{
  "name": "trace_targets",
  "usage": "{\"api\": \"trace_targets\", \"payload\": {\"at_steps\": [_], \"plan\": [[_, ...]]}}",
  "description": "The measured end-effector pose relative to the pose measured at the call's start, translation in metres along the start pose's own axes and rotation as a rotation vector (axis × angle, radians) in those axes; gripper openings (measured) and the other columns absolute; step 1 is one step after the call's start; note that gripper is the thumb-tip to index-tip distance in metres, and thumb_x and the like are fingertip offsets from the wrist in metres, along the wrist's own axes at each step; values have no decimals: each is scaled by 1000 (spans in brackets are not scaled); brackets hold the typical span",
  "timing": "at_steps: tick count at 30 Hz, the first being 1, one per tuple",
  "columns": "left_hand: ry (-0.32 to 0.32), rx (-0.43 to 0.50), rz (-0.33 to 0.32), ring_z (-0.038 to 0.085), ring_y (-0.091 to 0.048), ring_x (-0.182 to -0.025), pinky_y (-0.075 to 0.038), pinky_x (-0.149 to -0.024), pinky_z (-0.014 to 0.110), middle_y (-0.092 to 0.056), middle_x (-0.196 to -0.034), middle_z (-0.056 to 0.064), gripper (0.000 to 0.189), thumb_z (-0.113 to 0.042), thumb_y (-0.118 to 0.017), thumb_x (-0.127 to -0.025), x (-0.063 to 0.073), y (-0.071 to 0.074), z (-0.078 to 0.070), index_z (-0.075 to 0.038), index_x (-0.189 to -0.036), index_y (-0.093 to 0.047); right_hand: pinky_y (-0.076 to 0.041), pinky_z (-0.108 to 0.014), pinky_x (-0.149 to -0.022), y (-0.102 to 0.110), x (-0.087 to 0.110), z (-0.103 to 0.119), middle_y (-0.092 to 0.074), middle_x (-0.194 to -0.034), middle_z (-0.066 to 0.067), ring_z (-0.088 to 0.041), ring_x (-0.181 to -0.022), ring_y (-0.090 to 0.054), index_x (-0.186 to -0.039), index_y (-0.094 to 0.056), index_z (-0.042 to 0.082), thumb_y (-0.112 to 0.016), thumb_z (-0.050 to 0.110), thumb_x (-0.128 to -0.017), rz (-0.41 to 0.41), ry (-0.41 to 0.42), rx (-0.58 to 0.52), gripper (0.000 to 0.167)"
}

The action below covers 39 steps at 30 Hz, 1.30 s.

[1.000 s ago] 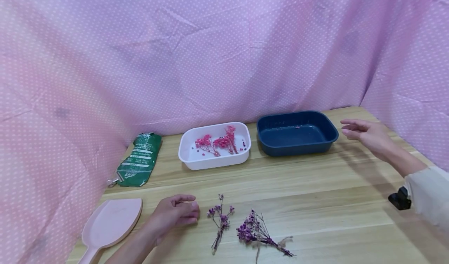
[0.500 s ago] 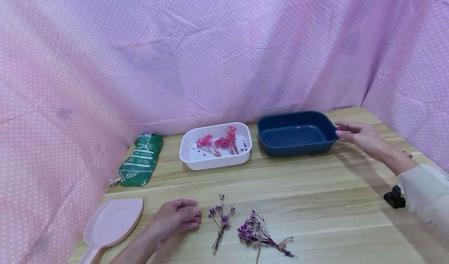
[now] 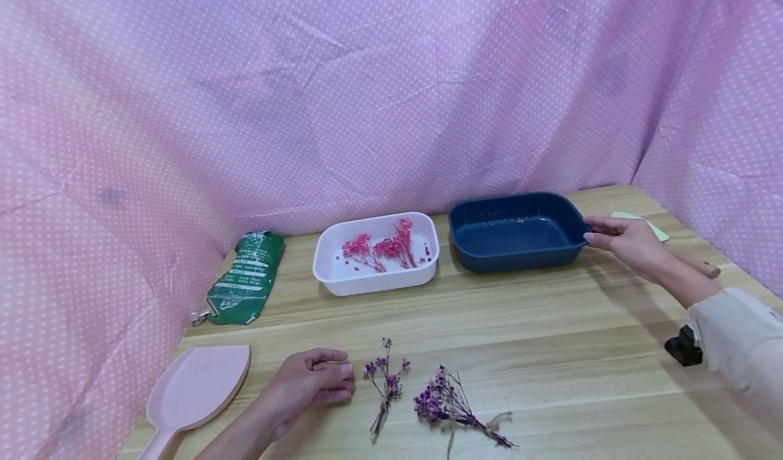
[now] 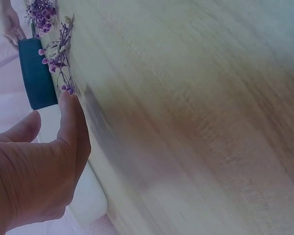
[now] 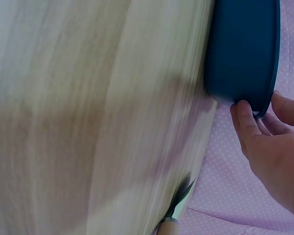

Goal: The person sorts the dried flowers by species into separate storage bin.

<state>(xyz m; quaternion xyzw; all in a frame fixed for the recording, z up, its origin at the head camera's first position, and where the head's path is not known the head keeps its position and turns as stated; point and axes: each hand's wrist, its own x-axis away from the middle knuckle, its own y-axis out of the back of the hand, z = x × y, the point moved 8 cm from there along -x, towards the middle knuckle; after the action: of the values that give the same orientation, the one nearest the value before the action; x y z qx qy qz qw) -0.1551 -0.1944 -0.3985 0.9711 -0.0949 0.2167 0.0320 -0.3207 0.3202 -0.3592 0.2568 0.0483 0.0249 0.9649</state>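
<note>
The right hand (image 3: 627,241) grip pinches the blue tray (image 3: 517,232) rim; the left hand (image 3: 308,382) lies loosely curled, holding nothing.

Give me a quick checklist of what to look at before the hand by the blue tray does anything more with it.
1. Right hand on the blue tray: ok, thumb and fingertips meet its right rim, thumb under the lip in the right wrist view.
2. Firm grip on the rim: cannot tell, the fingers only just reach it.
3. Blue tray contents: ok, nearly bare, a few pink crumbs only.
4. Gap to the white tray holding pink sprigs: ok, the trays stand apart.
5. Left hand: ok, rests on the table beside the purple sprigs, holding nothing.
6. Green-bladed tool behind the right hand: cannot tell if it is in the way.
</note>
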Motion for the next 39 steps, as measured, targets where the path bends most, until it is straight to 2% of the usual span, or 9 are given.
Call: {"api": "trace_targets", "payload": {"at_steps": [2, 6, 16, 21, 25, 28, 31, 35, 39], "plan": [[5, -2, 2, 28, -67, -92, -56, -85, 38, -68, -101, 18, 56, -8, -68, -88, 1, -1, 0, 16, -130, -40, -44, -3, -73, 0, 0, 0, -58, -98, 30, 18, -85, -54, -137, -40, -14, -59, 22, -97, -3, -2, -44, 57], [23, -23, 12, 27, -67, -92, -56, -85, 38, -67, -101, 19, 53, -8, -68, -88, 2, -3, 1, 16, -127, -43, -45, -3, -73, -2, 0, -1, -56, -93, 34, 18, -84, -55, -137, -37, -16, -60, 18, -96, -1, -10, -97, 59], [0, -150, 4, 21, -68, -81, -59, -75, 37, -69, -89, 12, 37, -14, -71, -87, 1, -22, 5, 11, -112, -60, -43, -2, -74, 0, 0, -1, -56, -120, 8, 20, -86, -52, -139, -41, -10, -61, 26, -96, 2, -25, 7, 60], [-81, -422, -98, 16, -63, -65, -56, -60, 31, -66, -76, 5, 39, -29, -80, -79, 4, -39, -1, 2, -99, -67, -45, -4, -73, -1, 1, -1, -57, -118, 10, 18, -86, -53, -141, -38, -10, -61, 27, -95, 20, -45, -16, 63], [-164, -703, -180, 13, -52, -61, -44, -52, 25, -57, -70, 0, 47, -37, -85, -70, 8, -54, -11, -2, -95, -68, -47, -5, -73, -3, 0, -1, -56, -102, 25, 16, -85, -56, -141, -34, -13, -61, 19, -96, 32, -49, -95, 62], [-261, -882, -203, 11, -46, -61, -39, -52, 23, -52, -69, -3, 38, -28, -86, -69, 11, -64, -17, -4, -92, -67, -49, -7, -74, -5, 0, -1, -57, -98, 31, 11, -84, -60, -142, -33, -13, -61, 13, -95, 44, -46, -174, 60], [-384, -1027, -233, 8, -45, -60, -39, -52, 23, -51, -68, -6, 25, -13, -83, -69, 14, -70, -24, -6, -88, -68, -50, -8, -74, -6, -1, -1, -59, -97, 31, 7, -83, -63, -138, -43, -3, -62, 9, -94, 49, -42, -236, 49], [-487, -1110, -258, 10, -55, -65, -47, -55, 26, -59, -73, -6, 22, 0, -75, -67, 17, -73, -28, -8, -87, -70, -51, -9, -74, -5, 0, -1, -62, -97, 28, 4, -82, -65, -120, -56, 17, -63, 8, -93, 48, -30, -288, 30], [-456, -1044, -199, 11, -56, -64, -48, -56, 26, -62, -73, -4, 24, 5, -70, -68, 13, -68, -27, -7, -89, -72, -51, -9, -73, -5, 1, -2, -63, -96, 27, 4, -82, -65, -112, -58, 24, -63, 7, -93, 42, -29, -312, 26]]}}
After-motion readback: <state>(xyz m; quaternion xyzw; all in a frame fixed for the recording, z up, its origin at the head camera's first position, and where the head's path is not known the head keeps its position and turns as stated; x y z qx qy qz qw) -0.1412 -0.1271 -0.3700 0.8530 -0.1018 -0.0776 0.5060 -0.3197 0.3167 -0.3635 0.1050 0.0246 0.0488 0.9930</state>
